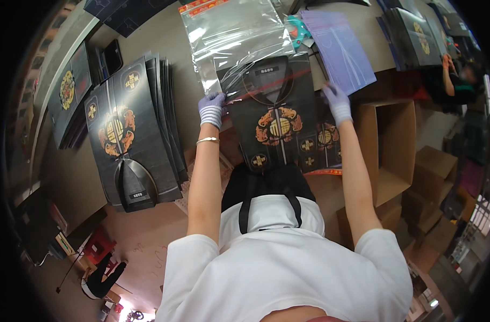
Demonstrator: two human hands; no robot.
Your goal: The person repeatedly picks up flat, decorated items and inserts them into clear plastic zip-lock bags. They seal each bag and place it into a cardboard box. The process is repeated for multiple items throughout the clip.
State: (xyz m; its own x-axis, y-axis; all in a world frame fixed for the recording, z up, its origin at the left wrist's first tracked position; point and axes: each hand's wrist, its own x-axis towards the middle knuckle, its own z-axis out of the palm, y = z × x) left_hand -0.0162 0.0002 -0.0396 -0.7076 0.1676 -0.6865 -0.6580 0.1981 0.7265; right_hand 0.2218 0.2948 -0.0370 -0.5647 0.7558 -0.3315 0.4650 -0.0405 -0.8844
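A flat black carton (pixel 277 121) with gold and orange emblems lies on the brown table (pixel 164 37), its far end inside a clear plastic bag (pixel 234 37) with a red strip. My left hand (pixel 211 108), in a pale purple glove, grips the carton's left edge at the bag's mouth. My right hand (pixel 337 102), gloved the same, holds the right edge of the carton and bag. A thin bracelet sits on my left wrist.
A fanned stack of the same black cartons (pixel 132 129) lies to the left. A purple sheet (pixel 341 48) and a teal tape dispenser (pixel 297 29) lie at the back right. An open cardboard box (pixel 392 145) stands at right. Another person (pixel 454 80) works at far right.
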